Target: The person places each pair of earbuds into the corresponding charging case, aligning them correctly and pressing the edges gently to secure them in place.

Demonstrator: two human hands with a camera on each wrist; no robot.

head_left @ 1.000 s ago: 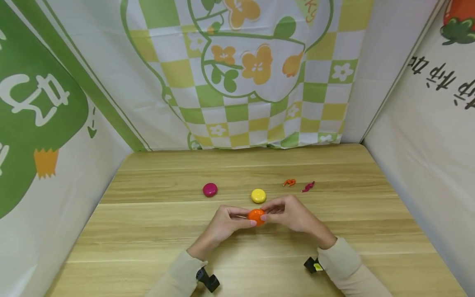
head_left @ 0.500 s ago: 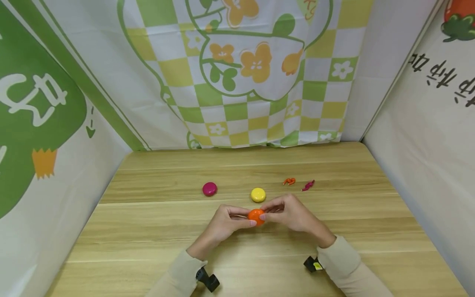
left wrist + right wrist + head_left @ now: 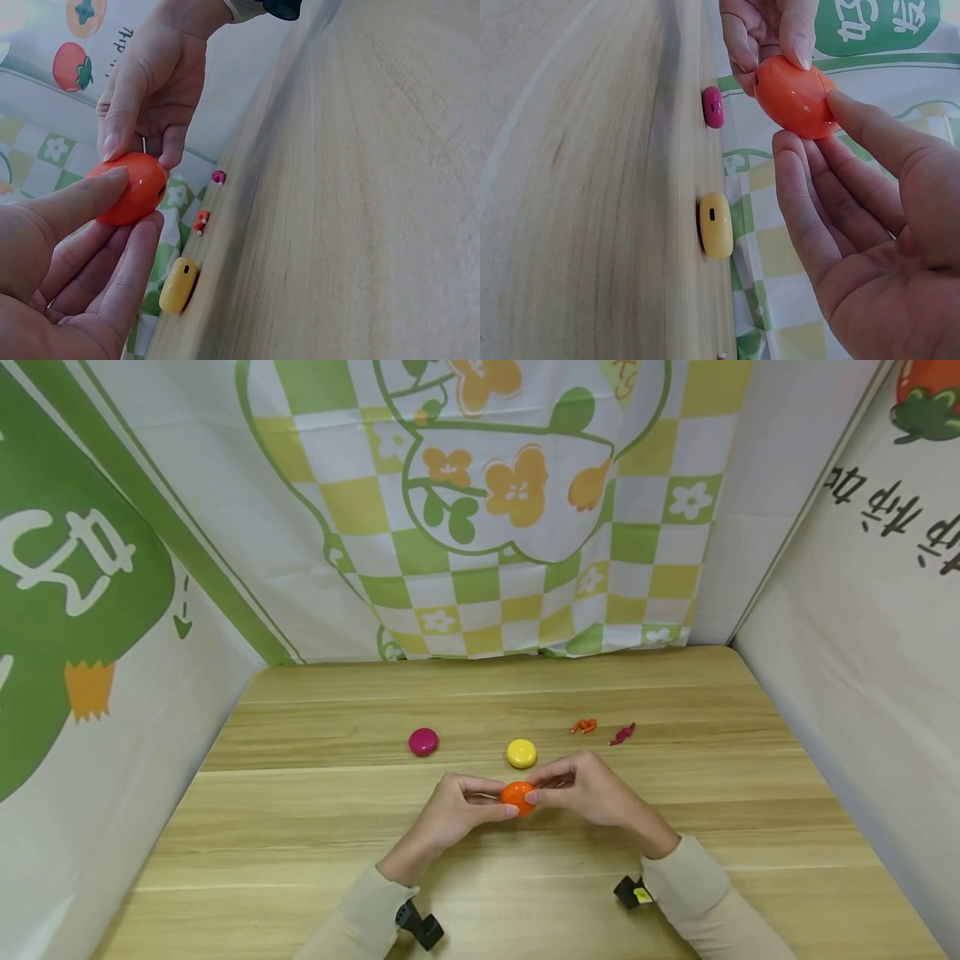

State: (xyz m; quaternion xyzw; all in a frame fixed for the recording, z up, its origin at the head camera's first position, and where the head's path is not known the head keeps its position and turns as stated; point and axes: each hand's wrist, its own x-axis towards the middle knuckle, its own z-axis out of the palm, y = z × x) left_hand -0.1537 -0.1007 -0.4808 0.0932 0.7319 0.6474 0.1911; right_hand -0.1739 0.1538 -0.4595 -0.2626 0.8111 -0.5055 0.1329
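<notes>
Between both hands, above the table, is a glossy orange rounded case (image 3: 518,798) with a small dark slot in its side, seen in the left wrist view. My left hand (image 3: 452,814) pinches it from the left, thumb on the near face. From the right, my right hand (image 3: 588,791) pinches it too, thumb against its face. Fingertips hide part of its edge. Just beyond the hands lies a similar yellow case (image 3: 521,753); its own dark slot shows in the right wrist view. A magenta case (image 3: 423,742) lies farther left.
Two small twisted bundles, one orange (image 3: 583,726) and one magenta (image 3: 622,734), lie beyond the right hand. The wooden table (image 3: 315,827) meets a checkered cloth (image 3: 480,585) at the back. Printed walls stand on both sides.
Both hands keep the same hold on the orange case. The head view shifts very slightly; nothing else visibly moves.
</notes>
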